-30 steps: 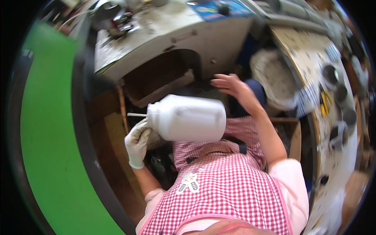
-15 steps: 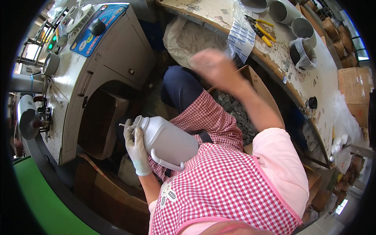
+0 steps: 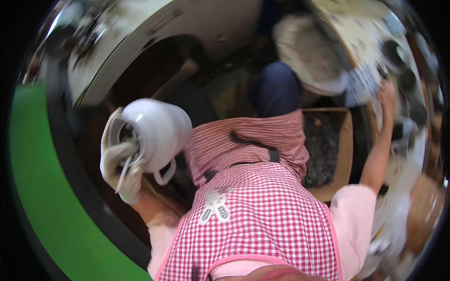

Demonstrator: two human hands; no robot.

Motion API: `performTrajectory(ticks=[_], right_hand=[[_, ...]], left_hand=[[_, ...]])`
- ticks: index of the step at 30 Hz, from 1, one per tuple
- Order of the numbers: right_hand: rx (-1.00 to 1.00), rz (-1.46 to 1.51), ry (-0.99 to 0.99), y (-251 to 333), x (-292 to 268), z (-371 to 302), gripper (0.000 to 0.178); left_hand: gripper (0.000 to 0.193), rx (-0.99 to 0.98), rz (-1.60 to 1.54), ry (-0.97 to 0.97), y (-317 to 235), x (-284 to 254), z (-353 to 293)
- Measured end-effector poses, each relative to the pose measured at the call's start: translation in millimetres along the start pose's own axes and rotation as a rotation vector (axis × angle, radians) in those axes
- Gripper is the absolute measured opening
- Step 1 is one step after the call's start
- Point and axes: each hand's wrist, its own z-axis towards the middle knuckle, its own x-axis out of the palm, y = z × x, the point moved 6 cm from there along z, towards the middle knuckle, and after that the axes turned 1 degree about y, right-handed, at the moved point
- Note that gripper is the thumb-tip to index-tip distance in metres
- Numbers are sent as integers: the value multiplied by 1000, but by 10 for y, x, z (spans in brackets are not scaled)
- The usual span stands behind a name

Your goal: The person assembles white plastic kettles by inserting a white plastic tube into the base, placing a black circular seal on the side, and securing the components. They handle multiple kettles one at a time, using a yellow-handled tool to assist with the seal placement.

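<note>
My left hand (image 3: pixel 123 161), in a pale glove, grips a whitish plastic jug (image 3: pixel 166 129) at its mouth. The jug lies tilted on its side, its mouth toward the glove and its loop handle facing down toward me. A thin white stick (image 3: pixel 123 174) pokes out between the gloved fingers at the opening. My bare right hand (image 3: pixel 387 96) is stretched out to the worktable (image 3: pixel 342 21) on the right, beside a printed blue-and-white sheet (image 3: pixel 360 89). Motion blur hides its fingers and whatever they touch.
An open cardboard box (image 3: pixel 346 140) of small grey metal discs (image 3: pixel 321 152) stands right of my lap. Beyond it is a bag-lined container (image 3: pixel 287 35). Grey cylinders (image 3: pixel 407 79) line the right table. A cabinet bench (image 3: pixel 136 23) and a green surface (image 3: pixel 30 154) lie left.
My right hand has swung from above the box to the right-hand table. The jug has moved left and up, its mouth more toward view. The whole view has turned.
</note>
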Motion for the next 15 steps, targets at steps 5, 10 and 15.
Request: performTrajectory(ticks=[5, 10, 15], right_hand=[[414, 1234, 802, 1955, 1088, -915, 33], [-583, 656, 955, 4161, 1442, -1832, 21], [-1094, 62, 608, 4768, 1481, -2188, 20]], left_hand=[[43, 106, 300, 540, 39, 56, 127], [41, 110, 140, 692, 280, 297, -24], [40, 129, 198, 685, 311, 305, -116]])
